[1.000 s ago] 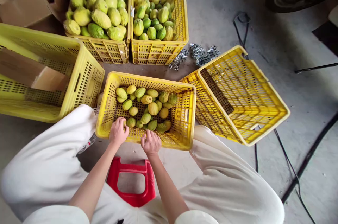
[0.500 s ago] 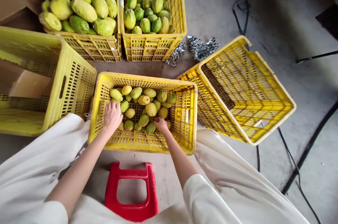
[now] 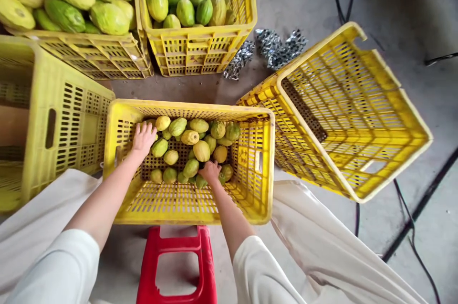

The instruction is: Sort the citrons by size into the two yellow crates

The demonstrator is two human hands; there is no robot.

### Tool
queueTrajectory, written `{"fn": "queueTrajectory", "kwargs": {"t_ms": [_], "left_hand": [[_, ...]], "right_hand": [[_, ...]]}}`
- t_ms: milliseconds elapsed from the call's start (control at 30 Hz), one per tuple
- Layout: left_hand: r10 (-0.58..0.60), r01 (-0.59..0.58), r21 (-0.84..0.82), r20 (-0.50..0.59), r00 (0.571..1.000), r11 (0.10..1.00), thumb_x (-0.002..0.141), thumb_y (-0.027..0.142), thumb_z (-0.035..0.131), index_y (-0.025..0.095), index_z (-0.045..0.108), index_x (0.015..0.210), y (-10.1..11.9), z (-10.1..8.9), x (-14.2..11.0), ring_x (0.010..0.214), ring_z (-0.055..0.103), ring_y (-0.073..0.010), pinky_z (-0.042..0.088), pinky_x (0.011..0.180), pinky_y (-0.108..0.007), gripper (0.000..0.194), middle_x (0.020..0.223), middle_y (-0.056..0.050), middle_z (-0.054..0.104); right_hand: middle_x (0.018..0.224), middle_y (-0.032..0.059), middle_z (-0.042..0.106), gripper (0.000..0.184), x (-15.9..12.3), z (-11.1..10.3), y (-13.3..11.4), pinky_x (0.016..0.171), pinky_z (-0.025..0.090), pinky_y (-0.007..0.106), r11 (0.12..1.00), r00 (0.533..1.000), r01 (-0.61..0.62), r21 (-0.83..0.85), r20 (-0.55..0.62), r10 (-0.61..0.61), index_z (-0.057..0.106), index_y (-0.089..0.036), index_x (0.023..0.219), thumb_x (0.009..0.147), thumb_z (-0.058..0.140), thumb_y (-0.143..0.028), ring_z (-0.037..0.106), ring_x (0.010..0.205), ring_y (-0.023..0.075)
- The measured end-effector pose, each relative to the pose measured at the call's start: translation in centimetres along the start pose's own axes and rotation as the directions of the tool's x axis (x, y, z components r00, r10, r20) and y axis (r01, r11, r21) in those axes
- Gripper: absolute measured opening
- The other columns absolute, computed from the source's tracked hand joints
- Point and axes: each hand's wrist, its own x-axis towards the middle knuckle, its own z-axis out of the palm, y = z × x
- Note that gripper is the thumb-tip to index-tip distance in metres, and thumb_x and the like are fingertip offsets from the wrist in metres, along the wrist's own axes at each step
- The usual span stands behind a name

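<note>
A yellow plastic crate stands between my knees, holding several small green-yellow papayas. My left hand is at the upper left of the pile, palm down with fingers apart, over a papaya it mostly covers. Low in the middle of the pile is my right hand. Its thumb points left, away from the fingers, and it touches the papayas around it; its fingertips are partly hidden among them.
Behind stand a crate of large papayas and a crate of smaller green ones. A tilted crate leans at the right, another crate lies at the left. Crumpled foil, a red stool and black cables are around.
Both hands have left the crate's near rim and reached in among the papayas. My left hand moved up and left; the right moved slightly left in the last half second. The view has come closer.
</note>
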Motion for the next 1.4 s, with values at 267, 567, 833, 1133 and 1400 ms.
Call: {"fn": "queueTrajectory", "kwargs": {"t_ms": [267,567,833,1133,1400], "left_hand": [[0.021,-0.054,0.156,0.203,0.979,0.986,0.093,0.003,0.048,0.011,0.071,0.135,-0.1,-2.1,0.1,0.144,0.058,-0.0435,0.038,0.125,-0.06,0.048,0.145,-0.028,0.068],[-0.232,0.302,-0.476,0.202,0.952,0.826,0.08,0.039,0.087,0.019,0.07,0.123,3.8,-6.9,-7.2,0.112,0.076,-0.0363,0.057,0.102,-0.045,0.05,0.12,-0.014,0.08],[-0.387,0.545,-0.824,0.458,0.8,0.152,0.044,0.042,0.106,0.023,0.074,0.094,7.5,-13.9,-18.1,0.094,0.079,-0.0303,0.066,0.083,-0.038,0.063,0.1,-0.009,0.082],[-0.37,0.594,-0.744,0.668,0.646,-0.307,0.074,0.038,0.091,0.021,0.074,0.102,10.2,-17.7,-20.4,0.088,0.08,-0.0264,0.065,0.067,-0.032,0.037,0.102,-0.012,0.082],[-0.175,0.626,-0.641,0.747,0.641,-0.444,0.093,0.03,0.073,0.019,0.072,0.103,14.3,-17.3,-21.7,0.069,0.076,-0.0218,0.065,0.062,-0.035,0.015,0.092,-0.011,0.082]], "right_hand": [[0.137,0.0245,0.077,0.037,0.1,-0.1,-0.1,0.115,0.041,0.046,1.0,1.0,-0.013,0.025,-0.015,0.013,0.082,-0.011,0.123,0.094,0.074,-0.033,0.054,0.148,0.0388],[0.143,0.0216,0.075,0.044,0.5,-0.4,-0.8,0.117,0.042,0.048,0.994,0.999,-0.046,0.101,0.022,0.044,0.08,-0.014,0.124,0.082,0.085,-0.028,0.053,0.15,0.0386],[0.137,0.0268,0.074,0.062,-2.2,-3.2,-0.9,0.118,0.042,0.053,0.964,0.993,-0.095,0.25,-0.044,0.11,0.077,-0.011,0.124,0.078,0.085,-0.053,0.054,0.146,0.0441],[0.111,0.0086,0.081,0.055,-10.8,-10.7,1.5,0.09,0.062,0.033,0.779,0.989,0.132,0.614,-0.034,-0.141,0.07,-0.017,0.117,0.07,0.092,-0.034,0.077,0.106,0.0237],[0.097,-0.0036,0.073,0.071,-19.5,-17.1,3.7,0.081,0.06,0.029,0.326,0.852,0.303,0.895,-0.101,-0.514,0.065,-0.027,0.109,0.053,0.106,-0.039,0.069,0.084,0.0151]]}}
